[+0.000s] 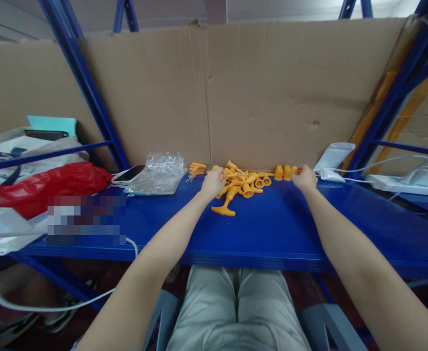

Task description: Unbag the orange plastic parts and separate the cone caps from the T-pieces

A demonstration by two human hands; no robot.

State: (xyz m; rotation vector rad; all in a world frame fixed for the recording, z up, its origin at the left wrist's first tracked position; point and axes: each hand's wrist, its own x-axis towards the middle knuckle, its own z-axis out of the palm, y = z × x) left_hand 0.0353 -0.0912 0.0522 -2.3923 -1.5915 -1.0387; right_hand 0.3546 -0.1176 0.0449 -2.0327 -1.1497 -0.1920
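A pile of orange-yellow plastic pieces (248, 187) lies at the back of the blue shelf, against the cardboard. One T-shaped handle (229, 202) sticks out toward me at the pile's front. At the pile's left edge my left hand (213, 184) has its fingers closed; what they grip is hidden. Two short yellow cup-shaped pieces (278, 172) stand upright right of the pile. Beside them, my right hand (305, 179) pinches a similar yellow piece (294, 171) at the end of the row. Several yellow T-shaped pieces (197, 168) lie left of my left hand.
Clear plastic bags (158, 180) and a phone (132, 173) lie to the left, near a red bag (52, 187). At right are a white power strip (407, 184) and cables. Cardboard (257, 97) walls the back, between blue posts (89, 83).
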